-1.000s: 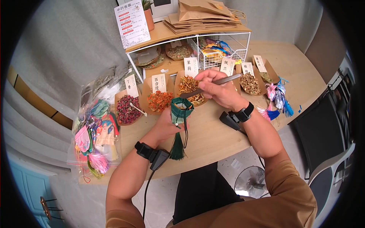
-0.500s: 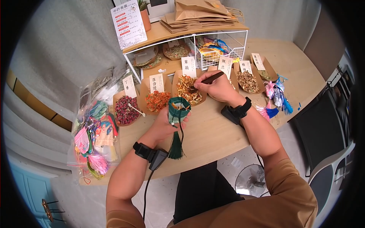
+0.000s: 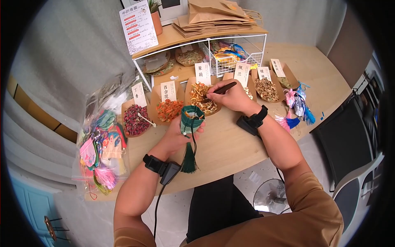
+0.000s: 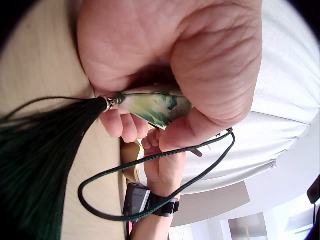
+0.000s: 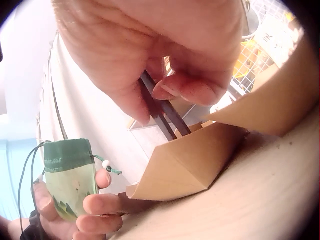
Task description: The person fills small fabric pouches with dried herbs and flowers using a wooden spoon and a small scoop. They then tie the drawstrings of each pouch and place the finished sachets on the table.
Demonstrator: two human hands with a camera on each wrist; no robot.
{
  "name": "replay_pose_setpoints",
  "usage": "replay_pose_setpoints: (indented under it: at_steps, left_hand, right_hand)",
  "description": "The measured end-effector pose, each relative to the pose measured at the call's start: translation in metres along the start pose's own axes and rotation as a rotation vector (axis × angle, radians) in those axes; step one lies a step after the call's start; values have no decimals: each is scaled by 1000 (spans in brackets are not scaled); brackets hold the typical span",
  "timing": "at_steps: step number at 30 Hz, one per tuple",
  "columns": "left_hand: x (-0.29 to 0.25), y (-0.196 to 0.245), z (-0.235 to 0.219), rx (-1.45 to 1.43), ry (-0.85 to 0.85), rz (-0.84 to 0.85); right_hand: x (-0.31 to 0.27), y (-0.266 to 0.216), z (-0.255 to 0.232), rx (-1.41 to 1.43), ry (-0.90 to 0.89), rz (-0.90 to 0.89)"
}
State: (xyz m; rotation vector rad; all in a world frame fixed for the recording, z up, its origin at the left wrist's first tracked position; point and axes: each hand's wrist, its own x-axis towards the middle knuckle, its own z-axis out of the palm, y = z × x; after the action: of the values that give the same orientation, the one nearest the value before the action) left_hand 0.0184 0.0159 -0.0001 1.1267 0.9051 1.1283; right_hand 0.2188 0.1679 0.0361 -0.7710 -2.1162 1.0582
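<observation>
My left hand [image 3: 173, 138] grips a green drawstring pouch [image 3: 190, 124] upright, its mouth open with some dried pieces showing inside. A dark green tassel [image 3: 189, 159] hangs below it, and a looped cord [image 4: 150, 162] dangles free in the left wrist view. My right hand [image 3: 236, 100] pinches dark tweezers [image 3: 224, 88]. Their tips reach into a brown paper tray [image 5: 185, 162] of dried yellow-orange flowers [image 3: 200, 91]; in the right wrist view the tray's wall hides the tips. The pouch stands just in front of this tray, towards the body.
To the left are trays of orange petals [image 3: 169, 110] and dark red buds [image 3: 136, 119], the latter with a small pale scoop [image 3: 146, 119]. More labelled trays stand right. A plastic bag of pouches [image 3: 103, 144] lies far left, tasselled sachets [image 3: 297, 107] right. Behind rises a shelf [image 3: 177, 45].
The right hand has moved the tweezers from above the pouch's mouth to the tray of yellow-orange flowers. The left hand still holds the pouch in nearly the same place.
</observation>
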Motion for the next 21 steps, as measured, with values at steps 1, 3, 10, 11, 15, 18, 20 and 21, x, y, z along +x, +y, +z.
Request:
replay_pose_setpoints:
  at_steps: [1, 3, 10, 11, 15, 18, 20, 21]
  left_hand:
    - [0, 1, 1, 5, 1, 1]
    - [-1, 2, 2, 10, 4, -1]
    - [-1, 4, 3, 32, 5, -19]
    - [-1, 5, 3, 40, 7, -20]
    - [0, 2, 2, 84, 3, 2]
    - [0, 3, 2, 61, 2, 3]
    - [-1, 5, 3, 33, 5, -11]
    - [-1, 4, 3, 30, -4, -2]
  right_hand:
    - [0, 0, 0, 7, -17, 6]
    - [1, 3, 0, 19, -51, 4]
    - [2, 11, 2, 64, -133, -56]
    - [3, 12, 3, 79, -139, -62]
    - [2, 11, 4, 97, -133, -74]
    - [0, 7, 4, 74, -116, -100]
    - [0, 5, 4, 94, -95, -133]
    - [-1, 3, 4, 104, -92, -138]
